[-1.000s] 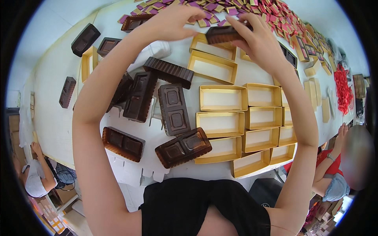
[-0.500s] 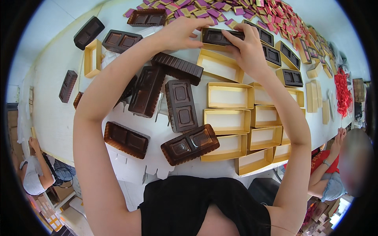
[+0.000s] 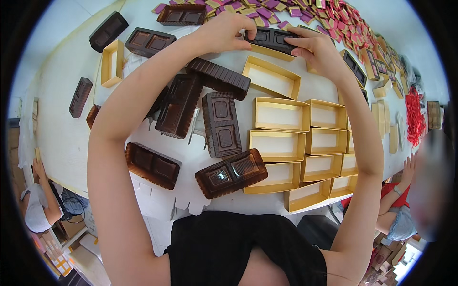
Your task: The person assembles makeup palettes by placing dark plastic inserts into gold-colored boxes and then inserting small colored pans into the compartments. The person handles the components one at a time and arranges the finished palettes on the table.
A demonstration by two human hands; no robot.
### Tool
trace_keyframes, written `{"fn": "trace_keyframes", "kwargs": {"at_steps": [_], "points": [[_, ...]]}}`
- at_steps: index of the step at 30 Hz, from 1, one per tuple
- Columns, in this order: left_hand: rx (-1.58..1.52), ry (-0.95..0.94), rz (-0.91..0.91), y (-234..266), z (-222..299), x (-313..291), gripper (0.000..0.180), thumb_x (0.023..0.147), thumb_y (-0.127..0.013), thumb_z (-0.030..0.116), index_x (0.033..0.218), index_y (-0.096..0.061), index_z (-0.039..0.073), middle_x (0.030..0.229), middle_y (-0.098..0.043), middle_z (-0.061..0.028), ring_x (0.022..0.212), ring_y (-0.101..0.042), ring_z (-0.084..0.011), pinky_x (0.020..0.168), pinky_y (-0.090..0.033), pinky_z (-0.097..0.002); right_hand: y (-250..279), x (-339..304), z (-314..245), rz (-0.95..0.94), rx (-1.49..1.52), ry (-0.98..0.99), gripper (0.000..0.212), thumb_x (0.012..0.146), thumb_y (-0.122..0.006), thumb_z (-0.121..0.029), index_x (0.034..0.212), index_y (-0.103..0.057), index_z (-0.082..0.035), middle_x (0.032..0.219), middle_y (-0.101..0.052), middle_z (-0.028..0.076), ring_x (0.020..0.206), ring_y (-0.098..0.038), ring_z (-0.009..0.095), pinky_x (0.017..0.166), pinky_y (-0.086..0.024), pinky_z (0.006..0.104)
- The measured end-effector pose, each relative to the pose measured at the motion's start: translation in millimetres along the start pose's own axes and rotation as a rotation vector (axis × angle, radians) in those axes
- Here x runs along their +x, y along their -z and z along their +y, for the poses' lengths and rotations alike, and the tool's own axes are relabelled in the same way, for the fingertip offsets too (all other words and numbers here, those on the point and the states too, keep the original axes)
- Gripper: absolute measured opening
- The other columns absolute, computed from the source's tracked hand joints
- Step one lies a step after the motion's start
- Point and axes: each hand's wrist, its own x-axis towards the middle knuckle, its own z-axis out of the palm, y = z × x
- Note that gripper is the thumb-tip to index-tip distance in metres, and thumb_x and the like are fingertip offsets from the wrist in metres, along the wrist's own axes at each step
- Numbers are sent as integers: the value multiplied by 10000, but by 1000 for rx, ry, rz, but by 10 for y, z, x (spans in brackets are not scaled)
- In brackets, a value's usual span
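At the far middle of the table, a dark brown two-well plastic tray [image 3: 270, 38] sits in a gold cardboard box [image 3: 273, 52], whose near wall shows below it. My left hand [image 3: 228, 32] pinches the tray's left end, fingers bent round the corner. My right hand [image 3: 318, 51] grips the right end, with its fingers on the rim and the thumb at the near side. Just nearer than them lies a gold box with no tray [image 3: 272, 77]. More such boxes [image 3: 281, 114] stand in rows toward me.
Loose brown trays [image 3: 222, 125] lie overlapped at centre left, one [image 3: 231, 174] tipped against a gold box. Purple, red and gold small packets [image 3: 329, 16] heap along the far edge. Red ribbon-like strands [image 3: 414, 114] lie at right. Other people's hands show at both sides.
My right hand has slid from the tray's top to its right end. My left hand has closed in on the left end. The view has shifted slightly.
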Motion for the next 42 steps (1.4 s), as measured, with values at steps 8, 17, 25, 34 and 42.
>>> {"fn": "trace_keyframes", "kwargs": {"at_steps": [8, 17, 25, 34, 42], "points": [[31, -48, 35, -2, -42, 33, 241, 746, -766, 80, 877, -571, 29, 915, -617, -41, 870, -595, -217, 772, -489, -337, -214, -45, 347, 153, 488, -76, 290, 814, -736, -148, 1086, -709, -51, 1186, -674, 56, 858, -681, 169, 789, -527, 279], [-85, 1, 19, 14, -195, 30, 177, 796, -683, -2, 904, -548, 38, 1162, -630, -76, 945, -592, -180, 824, -485, -312, -258, 30, 267, 264, 142, 126, 260, 791, -730, -250, 965, -722, -57, 1108, -688, 67, 823, -670, 259, 721, -539, 316], [-122, 80, -33, 79, -307, 79, 188, 801, -690, 31, 903, -534, 48, 1257, -608, -75, 927, -588, -169, 830, -481, -318, -189, 136, 258, 138, -106, 288, 296, 830, -692, -287, 1025, -690, -64, 1255, -608, 67, 936, -656, 301, 781, -535, 379], [35, 180, 159, -18, -86, 42, 258, 705, -800, 159, 884, -654, 43, 913, -673, -58, 919, -634, -206, 837, -472, -320, -594, 245, -197, 301, 80, -287, 369, 954, -546, -201, 1216, -480, 50, 1323, -440, 343, 1045, -576, 475, 873, -481, 467], [47, 177, 241, -80, -109, 22, 281, 683, -816, 197, 884, -681, 53, 882, -679, -76, 909, -640, -217, 818, -479, -332, -401, 215, 188, 135, -118, -119, 481, 884, -546, -51, 1345, -419, -3, 1294, -534, 221, 1131, -559, 383, 995, -440, 416]]}}
